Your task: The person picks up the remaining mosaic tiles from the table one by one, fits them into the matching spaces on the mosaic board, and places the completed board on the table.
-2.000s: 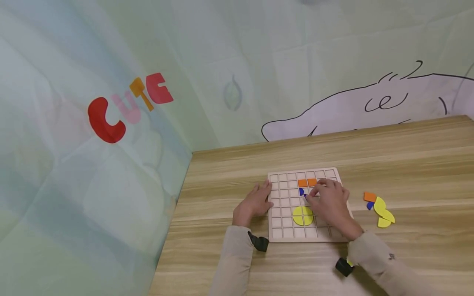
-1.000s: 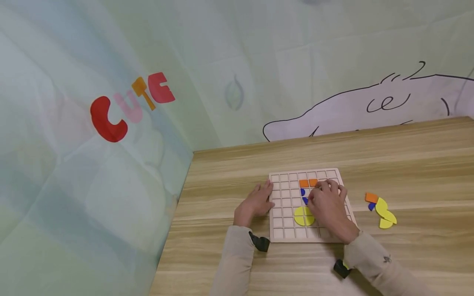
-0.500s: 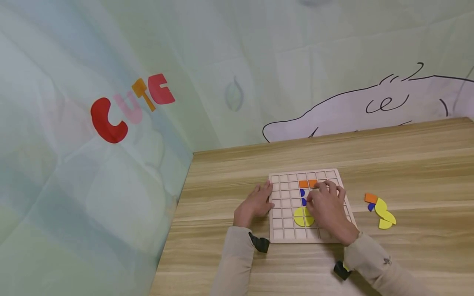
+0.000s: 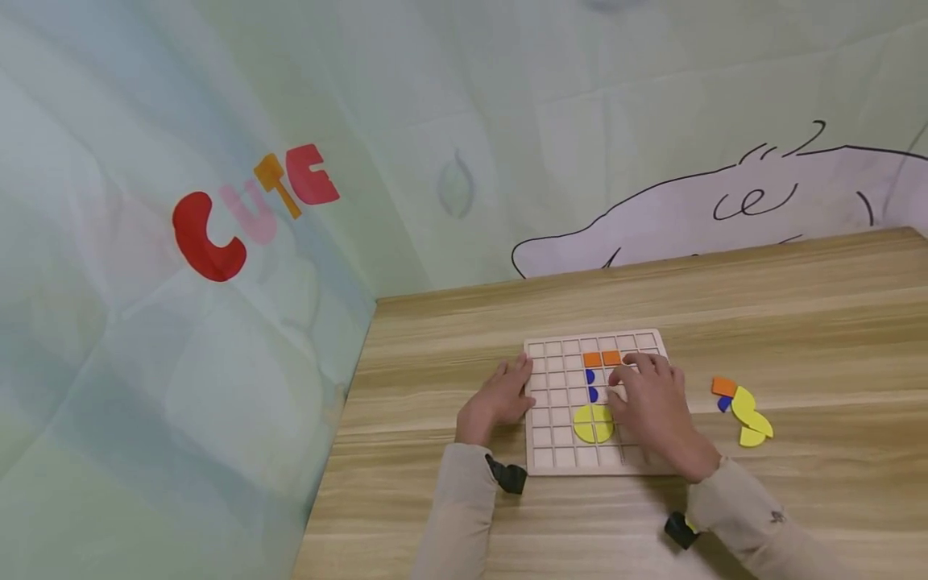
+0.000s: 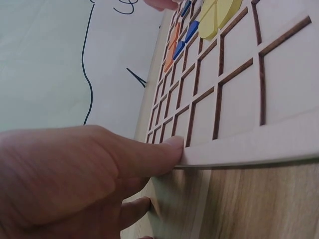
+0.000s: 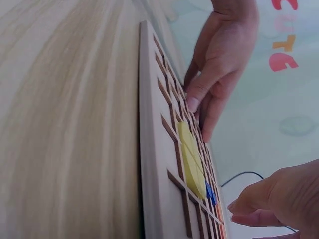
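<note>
Apparently mid-placement | blue pieces (image 4: 593,395) in board (image 4: 543,457), 11 o'clock of centre | right hand (image 4: 656,409) relaxed, nothing visibly held | left hand (image 4: 499,396) unclenched on 9 o'clock edge | next: probably fetching loose pieces (image 4: 743,405), 3 o'clock

My head view looks forward and down from above the near side of the desk (image 4: 435,362), farthest off, covering the board (image 4: 565,436), the left hand (image 4: 500,395), the right hand (image 4: 652,407) and the wall (image 4: 435,121). My left wrist view sits low and close behind the left hand, tilted, facing across the board from its left edge. My right wrist view is low beside the near edge, rolled sideways, facing the left hand. All three share the yellow pieces (image 4: 584,432); head and right wrist share the lettering (image 4: 263,230).
</note>
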Demonstrator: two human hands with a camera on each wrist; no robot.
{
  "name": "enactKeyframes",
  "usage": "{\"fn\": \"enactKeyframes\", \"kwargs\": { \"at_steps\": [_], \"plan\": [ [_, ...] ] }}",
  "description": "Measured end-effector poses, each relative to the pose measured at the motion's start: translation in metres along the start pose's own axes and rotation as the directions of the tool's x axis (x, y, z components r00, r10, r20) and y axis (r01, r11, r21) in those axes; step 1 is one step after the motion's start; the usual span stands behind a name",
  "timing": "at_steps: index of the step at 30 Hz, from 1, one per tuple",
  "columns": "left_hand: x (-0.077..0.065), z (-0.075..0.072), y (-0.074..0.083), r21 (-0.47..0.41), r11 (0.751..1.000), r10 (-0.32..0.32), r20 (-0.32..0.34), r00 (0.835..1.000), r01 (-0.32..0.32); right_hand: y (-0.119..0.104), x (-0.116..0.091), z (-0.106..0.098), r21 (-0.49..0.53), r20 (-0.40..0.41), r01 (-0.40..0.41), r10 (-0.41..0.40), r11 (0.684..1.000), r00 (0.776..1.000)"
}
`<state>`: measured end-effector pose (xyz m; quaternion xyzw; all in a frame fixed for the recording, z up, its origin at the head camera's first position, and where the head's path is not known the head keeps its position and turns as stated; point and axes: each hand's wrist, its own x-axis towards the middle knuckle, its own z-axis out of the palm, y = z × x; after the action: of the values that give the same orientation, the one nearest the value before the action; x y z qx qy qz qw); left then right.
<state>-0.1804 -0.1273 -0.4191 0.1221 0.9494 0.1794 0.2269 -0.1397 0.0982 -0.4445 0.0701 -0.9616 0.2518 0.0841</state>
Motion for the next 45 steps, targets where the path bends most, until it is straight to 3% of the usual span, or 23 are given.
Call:
{"fn": "enactKeyframes", "kwargs": {
  "at_steps": [9, 20, 30, 45],
  "plan": [
    [0.0, -0.002, 0.0, 0.009, 1.0, -0.009, -0.004, 1.0, 0.009, 0.021, -0.01, -0.023, 0.019, -0.037, -0.018, 0.019, 1.0, 0.999],
    [-0.001, -0.001, 0.0, 0.004, 1.0, -0.004, -0.003, 1.0, 0.004, 0.056, -0.032, -0.052, -0.04, -0.065, -0.092, 0.089, 0.995, 0.994],
    [0.001, 0.002, 0.001, 0.022, 1.0, -0.003, -0.003, 1.0, 0.003, 0.091, -0.052, -0.064, -0.118, -0.009, -0.198, 0.198, 0.973, 0.98],
    [-0.001, 0.001, 0.001, 0.006, 1.0, -0.006, -0.006, 1.0, 0.006, 0.101, -0.054, -0.065, -0.144, 0.004, -0.251, 0.254, 0.957, 0.967]
  ]
}}
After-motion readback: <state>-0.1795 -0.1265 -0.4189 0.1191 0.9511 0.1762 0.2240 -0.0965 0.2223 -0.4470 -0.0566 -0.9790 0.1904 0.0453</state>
